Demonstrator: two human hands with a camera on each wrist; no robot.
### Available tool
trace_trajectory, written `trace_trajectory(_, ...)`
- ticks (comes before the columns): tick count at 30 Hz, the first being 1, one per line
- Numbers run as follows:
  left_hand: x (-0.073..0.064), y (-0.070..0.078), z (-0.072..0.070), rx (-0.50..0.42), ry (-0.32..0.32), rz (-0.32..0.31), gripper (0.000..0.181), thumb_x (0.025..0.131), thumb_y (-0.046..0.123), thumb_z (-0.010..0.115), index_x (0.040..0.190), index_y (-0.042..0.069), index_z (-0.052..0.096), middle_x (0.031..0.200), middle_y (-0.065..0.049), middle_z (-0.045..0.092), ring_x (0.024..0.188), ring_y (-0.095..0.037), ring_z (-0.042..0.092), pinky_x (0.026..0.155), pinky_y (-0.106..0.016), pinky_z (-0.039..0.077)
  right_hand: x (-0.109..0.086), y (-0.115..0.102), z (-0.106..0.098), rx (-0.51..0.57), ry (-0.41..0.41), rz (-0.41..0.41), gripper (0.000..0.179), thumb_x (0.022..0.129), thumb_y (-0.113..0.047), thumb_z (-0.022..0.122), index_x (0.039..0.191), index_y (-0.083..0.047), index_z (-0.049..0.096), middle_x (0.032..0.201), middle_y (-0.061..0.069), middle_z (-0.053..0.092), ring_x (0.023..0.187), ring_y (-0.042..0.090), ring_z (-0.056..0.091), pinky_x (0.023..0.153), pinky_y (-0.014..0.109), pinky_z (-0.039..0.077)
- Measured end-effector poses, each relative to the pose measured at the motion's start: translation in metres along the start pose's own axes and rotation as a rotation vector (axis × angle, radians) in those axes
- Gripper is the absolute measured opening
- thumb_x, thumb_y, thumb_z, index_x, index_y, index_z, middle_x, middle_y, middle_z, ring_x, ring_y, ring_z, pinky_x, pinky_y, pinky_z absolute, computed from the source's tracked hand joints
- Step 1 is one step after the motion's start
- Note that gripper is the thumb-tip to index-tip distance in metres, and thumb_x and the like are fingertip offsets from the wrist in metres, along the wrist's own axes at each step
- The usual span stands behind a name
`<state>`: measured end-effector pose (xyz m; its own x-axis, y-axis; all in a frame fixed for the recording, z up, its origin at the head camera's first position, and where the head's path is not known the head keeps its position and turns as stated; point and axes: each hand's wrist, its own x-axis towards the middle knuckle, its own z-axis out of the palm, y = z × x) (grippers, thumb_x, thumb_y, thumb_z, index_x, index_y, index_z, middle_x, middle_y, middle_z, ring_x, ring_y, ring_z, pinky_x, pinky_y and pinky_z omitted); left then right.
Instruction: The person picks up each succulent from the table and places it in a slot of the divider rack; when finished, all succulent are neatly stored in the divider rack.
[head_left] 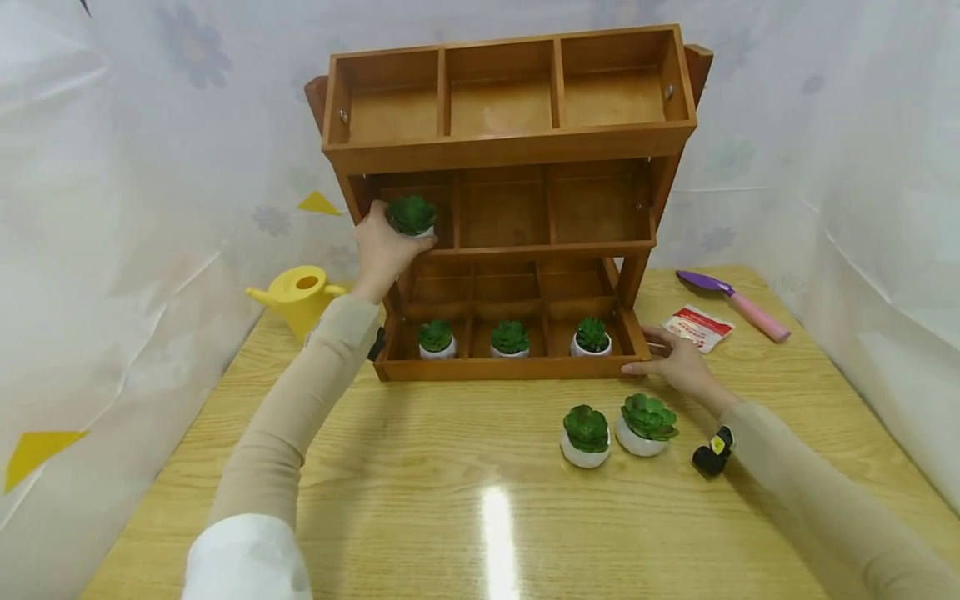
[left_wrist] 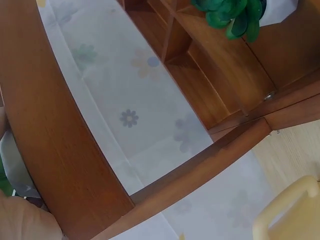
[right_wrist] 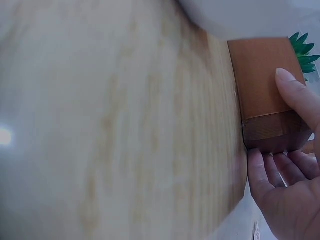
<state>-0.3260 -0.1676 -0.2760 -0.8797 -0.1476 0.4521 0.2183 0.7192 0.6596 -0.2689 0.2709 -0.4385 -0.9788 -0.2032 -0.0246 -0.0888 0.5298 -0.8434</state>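
My left hand (head_left: pixel 386 250) grips a small potted succulent (head_left: pixel 412 215) by its white pot, at the left compartment of the middle tier of a brown wooden plant shelf (head_left: pixel 487 150). In the left wrist view only the edge of that hand (left_wrist: pixel 27 220) and part of the pot (left_wrist: pixel 17 162) show beside a wooden board. My right hand (head_left: pixel 678 364) holds the front right corner of the shelf's bottom tier (right_wrist: pixel 267 95), thumb on the front face and fingers along the end. Three potted succulents (head_left: pixel 510 338) sit in the bottom tier, one per front compartment.
Two more potted succulents (head_left: pixel 585 436) stand on the wooden table (head_left: pixel 420 483), just in front of my right hand. A yellow watering can (head_left: pixel 298 300) is left of the shelf. To the right lie a red and white packet (head_left: pixel 699 327) and a purple trowel with pink handle (head_left: pixel 757 317).
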Motion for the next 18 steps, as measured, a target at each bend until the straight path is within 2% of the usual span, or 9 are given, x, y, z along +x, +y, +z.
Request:
trace_trajectory(10,0.0001,0.0039,0.0008,0.007,-0.038,-0.079,0.078,0.072,0.036,0.082,0.128,-0.001,0.042,0.122,-0.022,0.058,0.112,-0.035,0.057,0.094,-0.045,0.049,-0.0011,-0.001,-0.0016,-0.002,-0.005,0.0,0.087,0.081,-0.032,0.077,0.149,-0.002,0.031,0.148,0.025,0.037,0.131,0.045,0.041,0.1,0.053,0.042)
trace_trajectory(18,-0.0017,0.0047,0.0031,-0.033,-0.01,0.007,0.073,0.072,0.03,0.084,0.125,0.0,0.045,0.122,-0.02,0.059,0.114,-0.035,0.057,0.097,-0.045,0.047,0.0013,0.0043,0.0,0.011,-0.005,0.001,0.087,0.081,-0.033,0.077,0.148,-0.003,0.032,0.148,0.023,0.038,0.131,0.044,0.042,0.1,0.052,0.043)
